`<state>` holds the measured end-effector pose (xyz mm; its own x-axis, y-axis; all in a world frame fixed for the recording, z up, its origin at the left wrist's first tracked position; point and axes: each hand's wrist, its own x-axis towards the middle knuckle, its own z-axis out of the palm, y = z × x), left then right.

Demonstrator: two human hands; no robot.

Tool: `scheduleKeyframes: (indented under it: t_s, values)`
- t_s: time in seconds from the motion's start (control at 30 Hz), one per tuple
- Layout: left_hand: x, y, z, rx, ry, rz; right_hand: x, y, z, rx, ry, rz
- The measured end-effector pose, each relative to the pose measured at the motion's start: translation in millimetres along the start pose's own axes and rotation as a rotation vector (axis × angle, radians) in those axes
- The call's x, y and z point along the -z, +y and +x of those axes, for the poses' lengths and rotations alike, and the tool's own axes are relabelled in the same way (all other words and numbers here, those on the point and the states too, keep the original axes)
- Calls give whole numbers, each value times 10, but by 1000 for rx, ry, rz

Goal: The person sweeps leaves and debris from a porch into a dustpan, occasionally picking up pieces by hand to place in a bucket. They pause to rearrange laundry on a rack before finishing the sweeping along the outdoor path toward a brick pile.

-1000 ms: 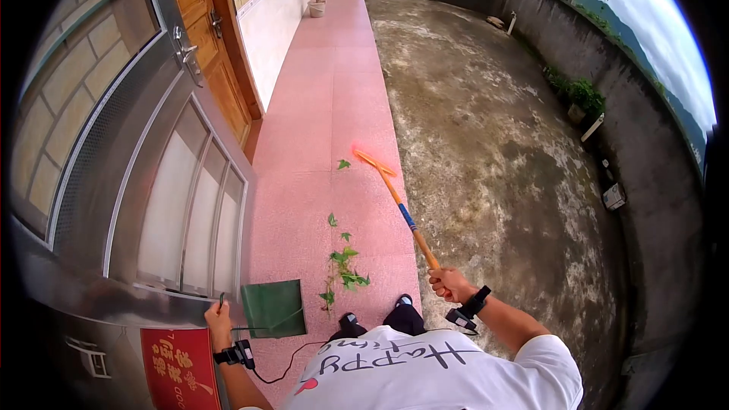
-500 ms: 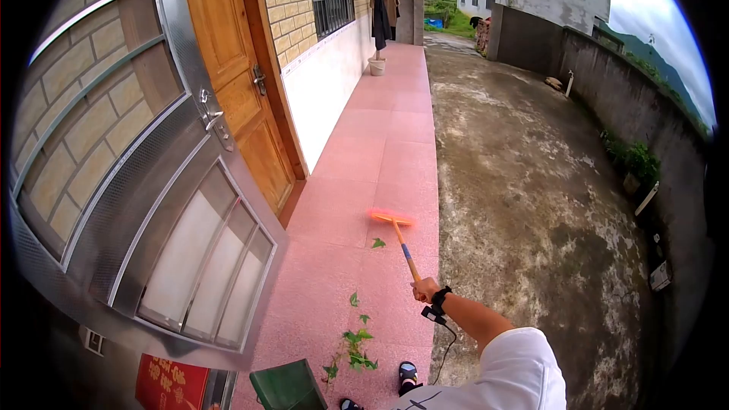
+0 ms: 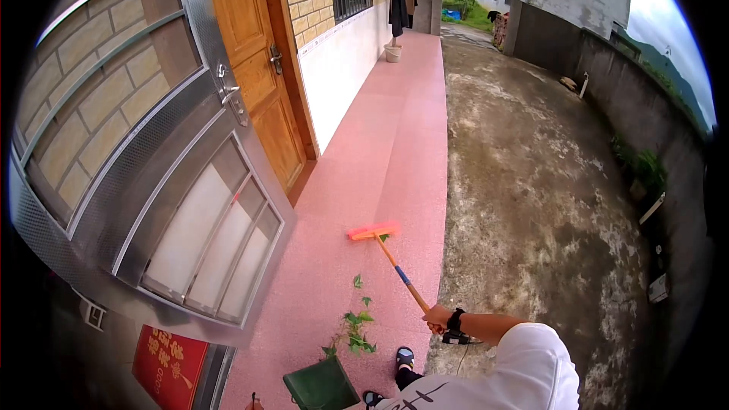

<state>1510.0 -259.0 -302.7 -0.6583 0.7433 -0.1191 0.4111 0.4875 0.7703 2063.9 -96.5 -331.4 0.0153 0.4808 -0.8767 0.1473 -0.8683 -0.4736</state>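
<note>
My right hand [image 3: 438, 319] is closed around the wooden handle of a broom [image 3: 402, 276], which has a blue band and a bright orange-pink head. The broom head rests on the pink tiled floor, with a green leaf [image 3: 384, 237] just at its near edge. Closer to my feet lie more green leaves [image 3: 357, 330] on the tiles. A green dustpan [image 3: 322, 386] is at the bottom, left of my sandals. A small skin-coloured sliver at the bottom edge, left of the dustpan, may be my left hand [image 3: 255, 405]; its fingers and grip are hidden.
An open metal door [image 3: 220, 118] stands at left, before a wooden door [image 3: 254, 68]. A red box [image 3: 168, 368] is at lower left. The pink walkway [image 3: 402, 137] borders stained concrete [image 3: 524, 182] on the right. Farther along stand a pot [image 3: 392, 53] and hanging clothes [image 3: 398, 4].
The broom head has come nearer and left, reaching the farthest leaf. My right hand is lower in view. The dustpan has shifted right, and the whole view has turned slightly.
</note>
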Motion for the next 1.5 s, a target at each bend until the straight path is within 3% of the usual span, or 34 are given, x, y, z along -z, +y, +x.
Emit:
scheduleKeyframes:
  t_s: [0.03,0.1,0.2,0.33,0.4,0.47,0.57,0.67,0.77,0.87,1.03,1.23,1.5]
  values:
    - [-87,-203,96,240,-96,-149,-32,146,-152,-25,2,-19]
    - [-144,236,-183,310,-124,-255,-124,352,-587,-63,-2,-70]
    - [-301,88,-241,332,-212,-284,-224,582,-1178,-1,-12,-51]
    - [-409,-229,-273,318,-265,-271,-267,751,-1721,-16,-32,1]
    - [-526,-631,-183,194,-258,-232,-276,862,-1664,29,-41,106]
    - [-537,-546,-192,261,-302,-287,-292,812,-1514,50,-18,32]
    - [-613,-667,-133,186,-319,-130,-431,559,-1157,98,-19,82]
    - [-726,-906,-93,7,-316,-95,-603,268,-1029,-32,-44,-199]
    - [-677,-898,-122,31,-349,5,-665,425,-961,-49,-123,-113]
    - [-645,-921,-153,-1,-349,10,-734,413,-1468,-248,-244,-143]
    - [-583,-921,-199,-8,-373,54,-938,468,-2242,-385,-346,65]
    - [-577,-1287,-294,-60,-340,55,-807,312,-2784,-382,-381,313]
    - [-435,-1599,-454,-5,-306,55,-1042,323,-2622,-264,-334,158]
